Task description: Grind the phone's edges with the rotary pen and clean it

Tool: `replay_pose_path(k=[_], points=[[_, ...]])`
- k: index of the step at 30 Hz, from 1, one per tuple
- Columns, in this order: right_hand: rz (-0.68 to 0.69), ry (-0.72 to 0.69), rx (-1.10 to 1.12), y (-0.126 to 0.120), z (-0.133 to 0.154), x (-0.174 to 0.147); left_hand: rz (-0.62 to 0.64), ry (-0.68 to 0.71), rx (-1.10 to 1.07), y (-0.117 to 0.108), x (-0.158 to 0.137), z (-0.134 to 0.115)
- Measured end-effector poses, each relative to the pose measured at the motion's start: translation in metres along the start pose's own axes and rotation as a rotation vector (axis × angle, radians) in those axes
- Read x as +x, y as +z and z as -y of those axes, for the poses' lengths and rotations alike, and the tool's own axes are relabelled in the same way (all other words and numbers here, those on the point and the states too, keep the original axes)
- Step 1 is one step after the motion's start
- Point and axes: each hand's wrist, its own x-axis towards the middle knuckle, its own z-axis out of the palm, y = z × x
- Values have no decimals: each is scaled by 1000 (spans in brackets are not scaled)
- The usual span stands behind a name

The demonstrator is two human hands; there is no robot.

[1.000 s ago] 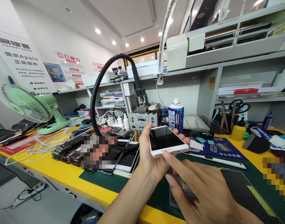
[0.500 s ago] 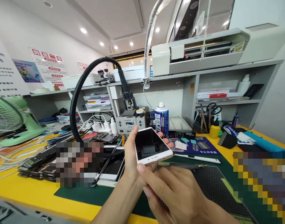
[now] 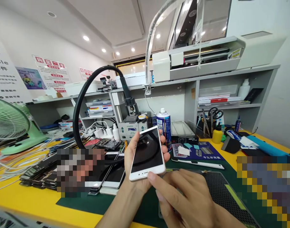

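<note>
A white smartphone (image 3: 148,152) with a dark, reflective screen rests tilted in my left hand (image 3: 129,158). My left thumb lies along one side of it and the fingertips wrap round the other side. My right hand (image 3: 190,196) is at the phone's lower edge. Its index finger stretches out to the bottom border, beside a small oblong button, and the thumb stays apart below; the other fingers are loosely bent. Nothing shows in this hand, though its palm side is hidden. Behind the knuckles, the tip of a thin tool (image 3: 206,172) shows near the black perforated mat (image 3: 218,190).
Several phones (image 3: 114,177) and stacked phone parts (image 3: 38,174) lie to the left. A thick black hose (image 3: 76,120) arches beside the rework station (image 3: 132,129). Behind the phone stands a spray can (image 3: 164,129). A white-handled brush (image 3: 206,163) lies to the right.
My left hand has turned the phone's screen more toward me and brought it slightly lower and left. My right index finger remains at its bottom edge. The view has shifted slightly.
</note>
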Motion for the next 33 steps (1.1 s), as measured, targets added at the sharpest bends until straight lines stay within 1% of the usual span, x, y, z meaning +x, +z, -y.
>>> replay_pose_path(k=[3, 6, 11, 12, 15, 18, 24, 29, 33], points=[[-35, 0, -23, -4, 0, 1, 47, 4, 26, 1, -1, 0], [-47, -19, -38, -9, 1, 1, 72, 3, 61, -3, -1, -2], [-65, -7, -29, -14, 3, 0, 102, -90, 134, -15, 1, -5], [-70, -9, -32, -14, 4, 0, 107, -85, 139, -16, 2, -5], [-109, -21, -50, -14, 3, 2, 119, -8, 119, -16, 5, -3], [-168, 11, -90, -15, 2, 3, 118, 37, 103, -15, 7, 0], [-159, -16, -125, -19, -2, 5, 121, 3, 129, -21, 9, -1], [-169, -2, -96, -17, 1, 6, 134, -7, 149, -24, 9, -3], [-155, 53, -63, -15, 4, 6, 131, -8, 158, -24, 9, -2]])
